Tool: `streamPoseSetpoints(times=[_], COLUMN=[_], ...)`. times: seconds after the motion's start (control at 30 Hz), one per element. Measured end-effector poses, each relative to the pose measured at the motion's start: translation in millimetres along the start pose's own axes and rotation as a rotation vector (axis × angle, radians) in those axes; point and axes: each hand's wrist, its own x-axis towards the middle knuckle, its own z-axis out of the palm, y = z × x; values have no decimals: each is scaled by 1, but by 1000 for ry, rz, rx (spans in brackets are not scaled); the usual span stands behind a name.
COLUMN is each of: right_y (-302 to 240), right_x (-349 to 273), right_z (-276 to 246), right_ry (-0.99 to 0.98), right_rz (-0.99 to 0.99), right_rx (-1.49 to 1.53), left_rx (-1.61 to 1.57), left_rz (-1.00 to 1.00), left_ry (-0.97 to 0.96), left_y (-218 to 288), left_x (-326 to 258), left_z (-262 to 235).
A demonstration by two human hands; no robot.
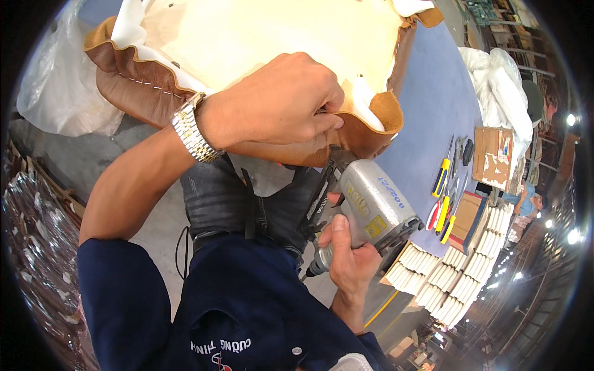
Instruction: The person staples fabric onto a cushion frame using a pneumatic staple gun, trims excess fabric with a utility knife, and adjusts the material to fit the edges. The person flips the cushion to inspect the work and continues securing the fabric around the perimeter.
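My left hand (281, 96), its wrist in a metal watch (193, 133), is closed on the edge of a brown leather cover (291, 151). Its thumb and fingers pinch the leather at the near rim of a pale wooden panel (260, 31). White padding (365, 111) shows between leather and panel. My right hand (354, 263) grips the handle of a silver pneumatic staple gun (377, 198). The gun's nose is close below the leather near my left fingertips; whether it touches cannot be made out. A row of staples runs along the leather at the left.
The panel lies on a blue-grey table (421, 80). Several yellow-handled tools (442, 176) lie at its right side, near a cardboard box (493, 157) and an open box (468, 216). Stacked cream strips (461, 275) stand beyond. Plastic wrapping (62, 86) bulges at the left.
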Motion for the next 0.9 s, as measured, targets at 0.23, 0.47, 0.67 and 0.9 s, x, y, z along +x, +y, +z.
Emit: streamPoseSetpoints(times=[0.23,0.47,0.67,0.9], right_y=[-18,20,70,66], right_x=[9,-9,-41,-26], right_z=[11,-24,-49,-37], right_ry=[6,-101,-80,-71], right_rz=[65,-68,-11,-182], right_rx=[-55,62,193,93], left_rx=[-49,5,190,236], left_rz=[15,51,159,16], left_ry=[-58,-117,-135,152], left_y=[-1,-4,27,20], left_x=[-2,-2,8,-5], left_z=[4,-21,-6,28])
